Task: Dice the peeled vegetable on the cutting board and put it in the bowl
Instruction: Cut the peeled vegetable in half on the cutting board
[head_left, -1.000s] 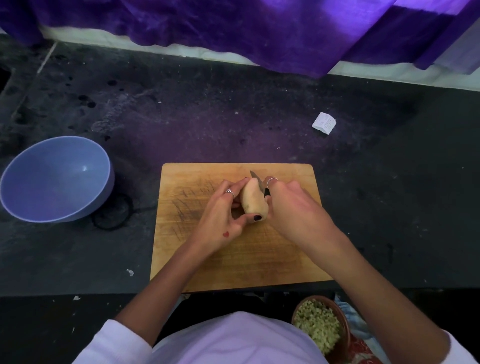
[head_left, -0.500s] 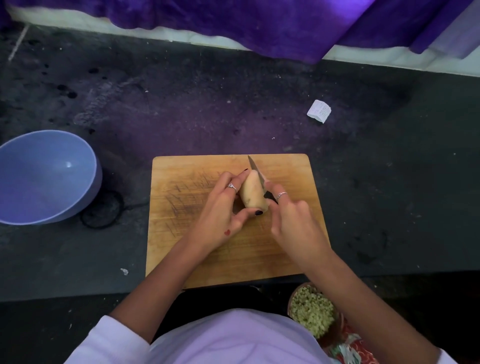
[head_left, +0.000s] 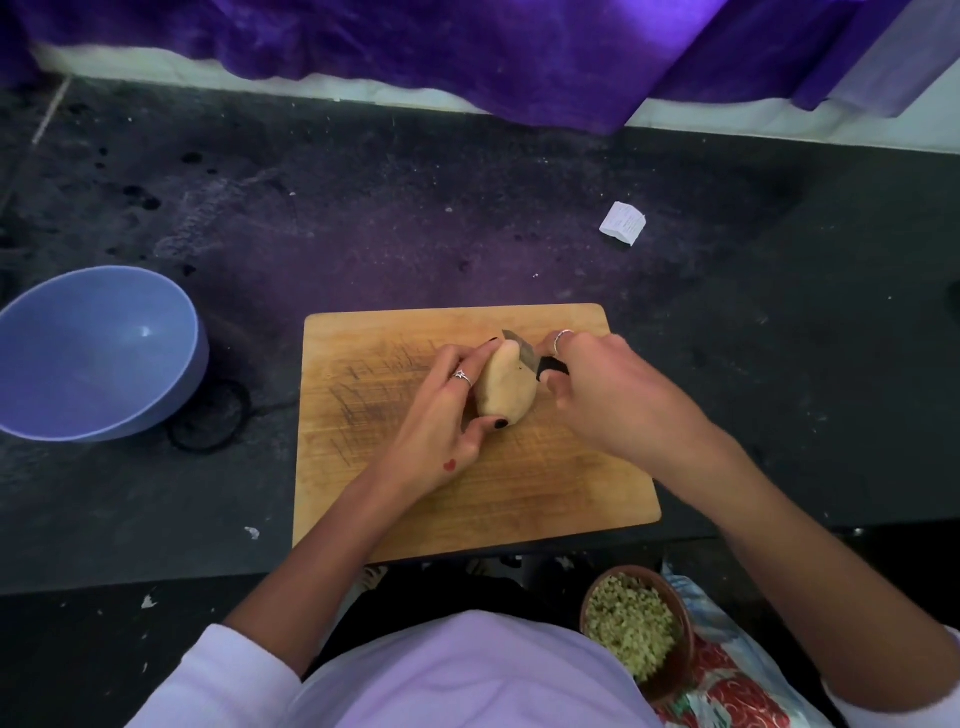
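Observation:
A peeled pale potato (head_left: 505, 385) stands on the wooden cutting board (head_left: 571, 493) near its far middle. My left hand (head_left: 441, 415) grips the potato from the left, fingers over its top and thumb at its near end. My right hand (head_left: 618, 395) grips a knife (head_left: 524, 353) by its black handle; the blade lies against the potato's far right side. An empty blue bowl (head_left: 93, 353) sits on the dark counter to the left of the board.
A brown bowl of chopped green bits (head_left: 636, 629) sits low at the right, below the counter edge. A small folded white paper (head_left: 622, 222) lies on the counter beyond the board. Purple cloth (head_left: 467, 47) hangs along the back.
The knife has dropped lower against the potato's right side, and my right hand has shifted right. My left hand keeps its grip on the potato.

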